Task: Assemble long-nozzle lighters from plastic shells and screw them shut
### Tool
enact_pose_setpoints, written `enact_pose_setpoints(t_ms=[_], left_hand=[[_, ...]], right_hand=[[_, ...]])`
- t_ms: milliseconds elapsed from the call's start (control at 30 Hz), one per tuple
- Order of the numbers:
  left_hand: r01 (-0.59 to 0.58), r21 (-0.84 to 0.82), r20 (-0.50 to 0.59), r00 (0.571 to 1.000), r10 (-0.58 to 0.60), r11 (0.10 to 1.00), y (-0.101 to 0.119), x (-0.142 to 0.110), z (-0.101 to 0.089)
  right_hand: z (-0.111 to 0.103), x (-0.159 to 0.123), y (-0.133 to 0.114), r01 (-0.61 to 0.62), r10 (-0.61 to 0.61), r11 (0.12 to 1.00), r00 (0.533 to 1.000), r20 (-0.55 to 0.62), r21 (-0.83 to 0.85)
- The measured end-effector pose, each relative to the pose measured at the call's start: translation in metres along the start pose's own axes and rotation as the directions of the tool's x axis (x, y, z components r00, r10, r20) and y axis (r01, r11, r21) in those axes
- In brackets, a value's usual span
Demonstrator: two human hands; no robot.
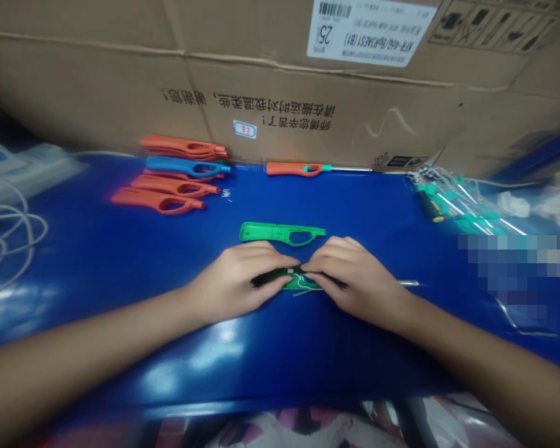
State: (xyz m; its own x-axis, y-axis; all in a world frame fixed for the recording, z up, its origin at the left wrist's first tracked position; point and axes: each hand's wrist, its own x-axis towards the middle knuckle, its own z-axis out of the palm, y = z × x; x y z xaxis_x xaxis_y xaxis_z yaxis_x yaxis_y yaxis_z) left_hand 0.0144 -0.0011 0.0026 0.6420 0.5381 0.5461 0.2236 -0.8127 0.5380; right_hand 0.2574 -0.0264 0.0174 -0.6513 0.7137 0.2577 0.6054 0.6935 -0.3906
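Two hands at work over the blue table. Left hand: thumb and fingers curled round the left part of a green casing half, grasping it. Right hand: fingertips drawn together over the casing's right part; I cannot tell what, if anything, they pinch. Casing lies between my two sets of fingertips, its middle showing in the gap. White wire loops there, near my right thumb. Metal tube sticks out past my right hand.

Just beyond my knuckles: second green half, lying flat. Farther left, orange casings with a blue casing among them. Farther right, turquoise parts with metal rods, screwdriver beside them. Orange lighter lies near the foot of the cardboard box, farthest off.
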Motion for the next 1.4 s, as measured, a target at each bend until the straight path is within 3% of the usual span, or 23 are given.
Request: enact_pose_setpoints(t_ms=[467,1167,1400], left_hand=[[0.023,-0.019,0.058,0.998,-0.022,1.000,-0.0009,0.0003,0.0001],[0.034,-0.029,0.098,0.995,-0.031,0.999,-0.0021,0.0000,-0.0006],[0.019,-0.032,0.094,0.995,-0.016,0.999,-0.0015,0.0003,-0.0001]], right_hand=[[-0.0034,-0.0021,-0.0008,0.131,-0.129,0.983,0.991,0.021,-0.132],[-0.0091,-0.0029,-0.0009,0.170,-0.166,0.977,0.985,0.045,-0.126],[-0.0055,-0.0020,-0.0025,0.211,-0.201,0.954,0.977,0.069,-0.215]])
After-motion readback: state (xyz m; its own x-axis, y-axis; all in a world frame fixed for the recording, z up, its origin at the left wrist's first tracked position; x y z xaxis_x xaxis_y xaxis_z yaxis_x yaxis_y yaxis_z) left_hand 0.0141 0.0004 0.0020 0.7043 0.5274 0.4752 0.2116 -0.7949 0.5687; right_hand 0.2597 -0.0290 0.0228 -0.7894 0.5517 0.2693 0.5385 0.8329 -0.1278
